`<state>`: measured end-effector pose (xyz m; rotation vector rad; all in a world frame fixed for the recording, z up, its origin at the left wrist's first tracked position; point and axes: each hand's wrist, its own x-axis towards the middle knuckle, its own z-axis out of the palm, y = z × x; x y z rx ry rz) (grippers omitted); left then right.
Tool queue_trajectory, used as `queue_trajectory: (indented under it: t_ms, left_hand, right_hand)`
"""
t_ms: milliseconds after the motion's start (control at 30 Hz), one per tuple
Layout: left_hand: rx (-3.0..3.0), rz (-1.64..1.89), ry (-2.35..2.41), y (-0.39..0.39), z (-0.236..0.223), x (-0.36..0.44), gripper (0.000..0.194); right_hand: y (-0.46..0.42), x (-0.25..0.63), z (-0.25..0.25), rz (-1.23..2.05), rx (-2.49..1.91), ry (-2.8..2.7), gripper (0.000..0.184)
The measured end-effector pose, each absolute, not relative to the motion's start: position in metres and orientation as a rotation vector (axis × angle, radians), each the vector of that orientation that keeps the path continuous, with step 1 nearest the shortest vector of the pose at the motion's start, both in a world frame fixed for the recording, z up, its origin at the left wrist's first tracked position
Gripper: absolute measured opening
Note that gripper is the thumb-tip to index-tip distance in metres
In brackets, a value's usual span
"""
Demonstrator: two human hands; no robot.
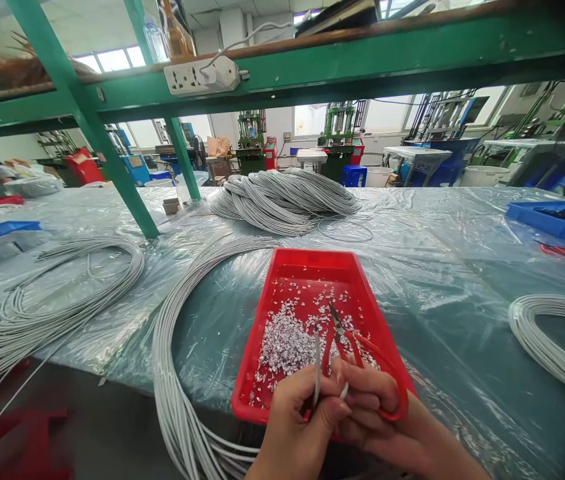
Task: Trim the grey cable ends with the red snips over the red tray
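My left hand pinches the end of a thin grey cable that stands up between its fingers. My right hand is closed round red-handled scissors, whose dark blades point up and away over the tray. Both hands hover at the near edge of a red plastic tray holding several small silvery cut scraps. A long bundle of grey cables curves from the table's middle down past the tray's left side.
The table is covered in clear plastic sheeting. More grey cable coils lie at the back, left and right. A blue tray sits far right. Green shelf posts and a power strip stand overhead.
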<state>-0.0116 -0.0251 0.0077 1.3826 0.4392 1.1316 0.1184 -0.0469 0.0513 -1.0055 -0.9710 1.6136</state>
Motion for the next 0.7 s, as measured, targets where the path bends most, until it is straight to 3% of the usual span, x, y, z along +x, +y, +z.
queue_trajectory:
  t_ms: [100, 167, 267, 400, 600, 700]
  left_hand:
    - [1.174, 1.009, 0.606, -0.024, 0.007, -0.011, 0.044]
    - [1.110, 0.985, 0.654, -0.023, 0.007, -0.009, 0.048]
    - [1.062, 0.972, 0.549, -0.019, 0.009, -0.008, 0.046]
    - [0.906, 0.690, 0.133, -0.016, 0.007, -0.010, 0.040]
    - [0.716, 0.587, -0.019, -0.021, 0.005, -0.017, 0.030]
    - [0.818, 0.705, 0.107, -0.023, 0.006, -0.016, 0.034]
  right_hand:
    - [-0.048, 0.124, 0.053, 1.333, -1.139, -1.056, 0.030]
    - [-0.050, 0.128, 0.053, 1.185, -1.178, -1.098, 0.020]
    - [-0.049, 0.128, 0.049, 1.217, -1.133, -1.107, 0.021]
    - [-0.045, 0.122, 0.044, 1.368, -0.950, -1.149, 0.048]
    - [-0.048, 0.125, 0.060, 1.208, -0.953, -1.353, 0.019]
    - [-0.051, 0.123, 0.059, 1.180, -0.996, -1.351, 0.027]
